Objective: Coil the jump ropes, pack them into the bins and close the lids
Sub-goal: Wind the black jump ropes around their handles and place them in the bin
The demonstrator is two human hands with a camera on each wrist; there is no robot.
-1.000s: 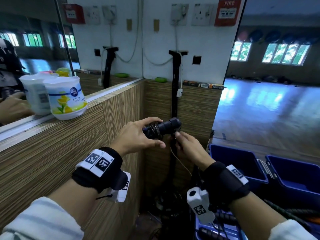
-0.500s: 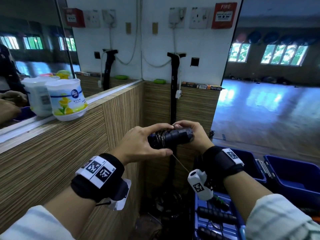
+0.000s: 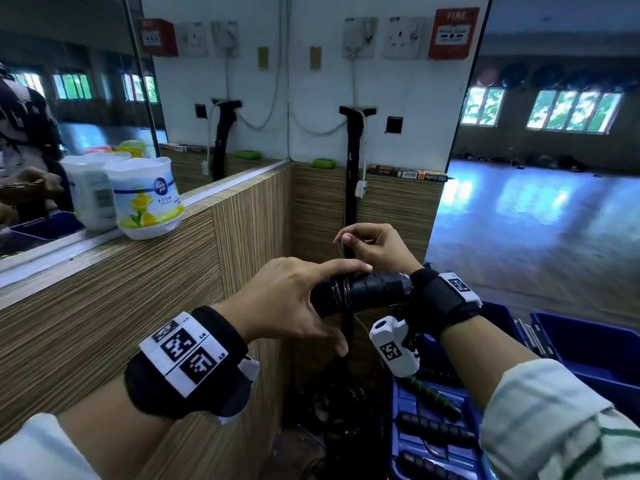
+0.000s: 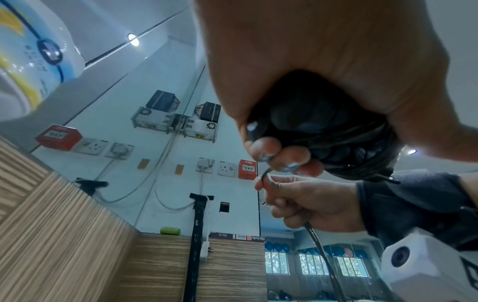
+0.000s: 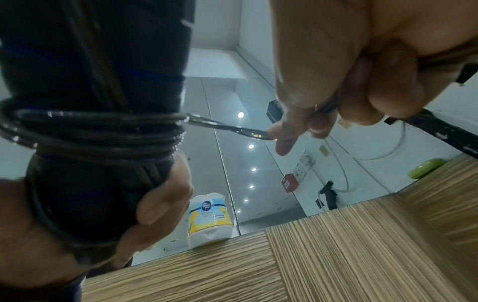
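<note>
Your right hand (image 3: 375, 245), pinching the cord (image 5: 227, 127), has swung above the handles (image 3: 360, 292) your left hand (image 3: 287, 299) grips, adding another wrap.

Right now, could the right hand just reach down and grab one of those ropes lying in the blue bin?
Probably not yet: the right hand is pinching the rope cord it is winding round the handles. The blue bin lies open below it.

Dim cool daylight, floor glare, edge distortion

Black jump-rope handles (image 3: 367, 292) lie level, cord (image 5: 98, 130) wound perhaps five turns round them.
</note>
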